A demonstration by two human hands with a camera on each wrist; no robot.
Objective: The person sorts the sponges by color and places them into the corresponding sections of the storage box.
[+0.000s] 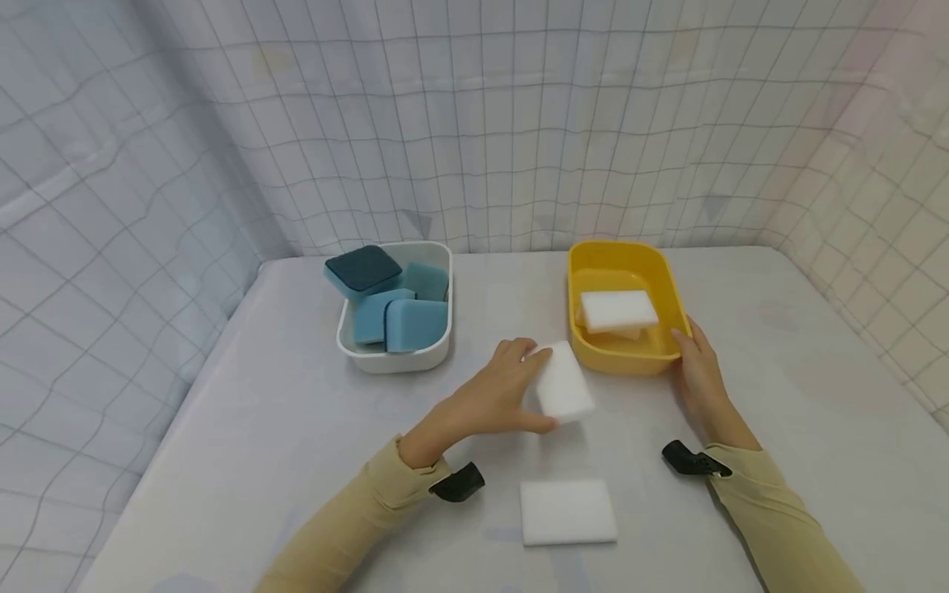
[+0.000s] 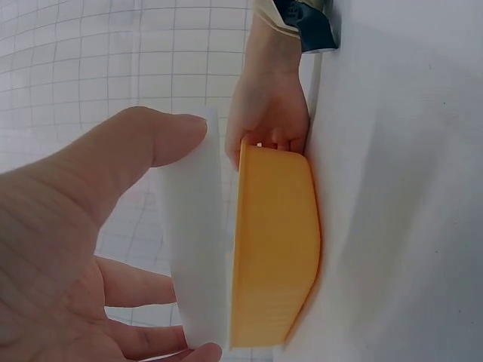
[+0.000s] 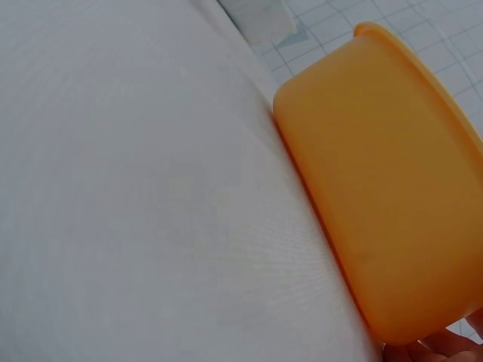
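Note:
A white sponge block [image 1: 563, 384] is pinched between the thumb and fingers of my left hand [image 1: 498, 394], raised over the table just left of the yellow bin [image 1: 626, 362]. In the left wrist view, the same white sponge [image 2: 195, 249] is seen edge-on, with the thumb at one end and fingers at the other. My right hand [image 1: 700, 375] grips the bin's near right corner at the rim. Inside the bin a white sponge [image 1: 619, 311] lies on top of another, mostly hidden. A flat white sponge [image 1: 568, 512] rests on the table nearer to me.
A white bin [image 1: 400, 362] stands at the back left, heaped with several blue sponges [image 1: 417, 325]. One with a dark scouring side [image 1: 364, 268] leans over its rim. Grid-patterned curtains [image 1: 511, 148] hang behind the table [image 1: 259, 428] and on both sides.

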